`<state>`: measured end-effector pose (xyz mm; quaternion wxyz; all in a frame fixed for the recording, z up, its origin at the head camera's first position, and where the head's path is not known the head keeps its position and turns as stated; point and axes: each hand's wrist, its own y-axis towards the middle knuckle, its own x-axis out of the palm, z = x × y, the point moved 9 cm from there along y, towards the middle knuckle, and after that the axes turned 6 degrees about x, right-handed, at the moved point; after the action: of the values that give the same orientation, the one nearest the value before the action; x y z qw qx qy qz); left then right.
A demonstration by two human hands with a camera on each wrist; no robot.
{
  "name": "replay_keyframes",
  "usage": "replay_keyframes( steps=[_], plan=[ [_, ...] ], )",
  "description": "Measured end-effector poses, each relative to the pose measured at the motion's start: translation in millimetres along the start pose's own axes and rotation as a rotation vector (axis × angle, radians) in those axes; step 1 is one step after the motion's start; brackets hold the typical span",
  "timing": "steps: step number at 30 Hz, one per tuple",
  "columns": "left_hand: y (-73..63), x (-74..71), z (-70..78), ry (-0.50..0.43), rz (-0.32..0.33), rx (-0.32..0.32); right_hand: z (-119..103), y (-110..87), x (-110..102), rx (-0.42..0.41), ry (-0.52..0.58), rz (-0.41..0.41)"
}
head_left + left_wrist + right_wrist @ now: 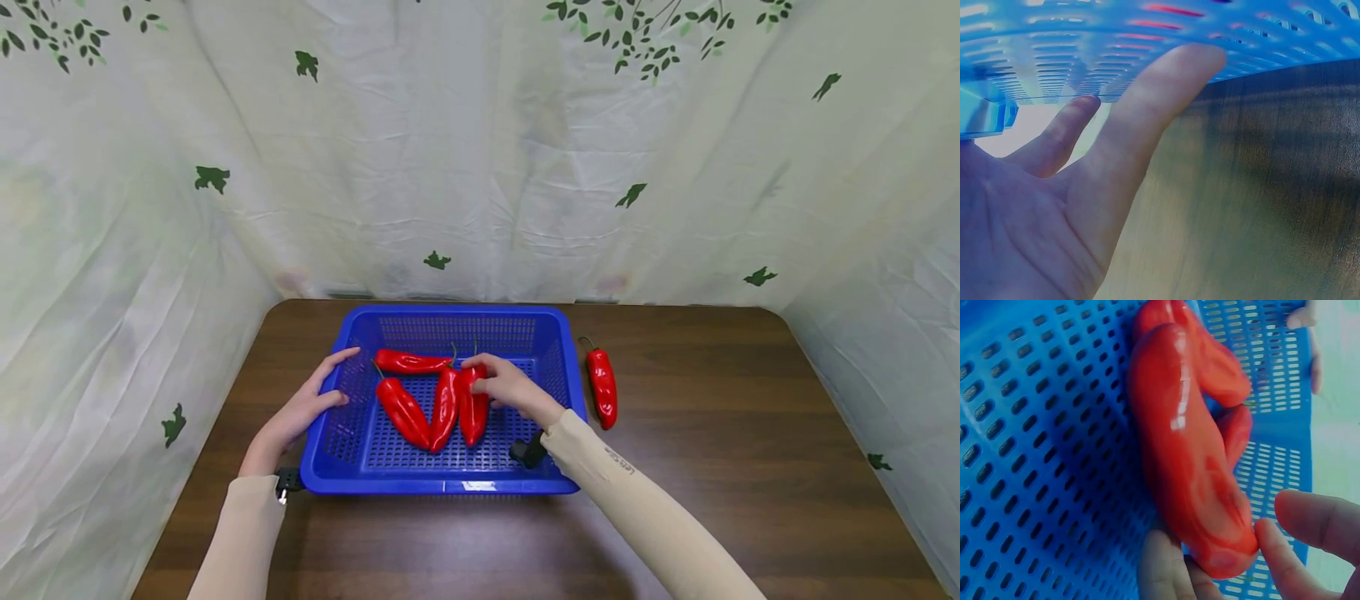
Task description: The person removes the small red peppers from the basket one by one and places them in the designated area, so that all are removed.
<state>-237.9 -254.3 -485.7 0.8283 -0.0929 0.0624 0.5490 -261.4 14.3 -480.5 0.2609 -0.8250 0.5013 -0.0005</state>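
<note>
Notably, the right grip [516, 390], part-closed about the upper end of a red pepper [473, 421] lying beneath it in the blue basket [390, 486], could slip on glossy skin, while the left grip [303, 408], spread at the rim, seemed to offer little restraint.

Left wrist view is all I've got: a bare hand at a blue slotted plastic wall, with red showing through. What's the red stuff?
Observer: Four long glossy red peppers lie inside the blue rectangular plastic basket.

Visitor: Oh, nice! And what's the other hand up to?

Observer: The right hand reaches into the basket, its fingers on both sides of the rightmost pepper there.

Visitor: Did any pepper land outside?

Observer: One long glossy red pepper lies on the brown wood-grain table, to the right of the basket.
</note>
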Motion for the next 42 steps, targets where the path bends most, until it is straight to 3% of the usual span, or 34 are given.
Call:
replay_keyframes(
  steps=[14,25,42],
  plan=[
    [-0.2,0.7,-1.2,0.008,-0.001,0.001,-16,-10.0,-8,-0.144,0.206,-0.018],
    [-0.1,0.8,-0.8,0.012,0.001,-0.004,-25,-20.0,-8,-0.177,0.319,-0.070],
    [0.4,0.3,-1.4,0.020,0.005,-0.008,-40,-36.0,-17,-0.225,0.322,-0.056]
  ],
)
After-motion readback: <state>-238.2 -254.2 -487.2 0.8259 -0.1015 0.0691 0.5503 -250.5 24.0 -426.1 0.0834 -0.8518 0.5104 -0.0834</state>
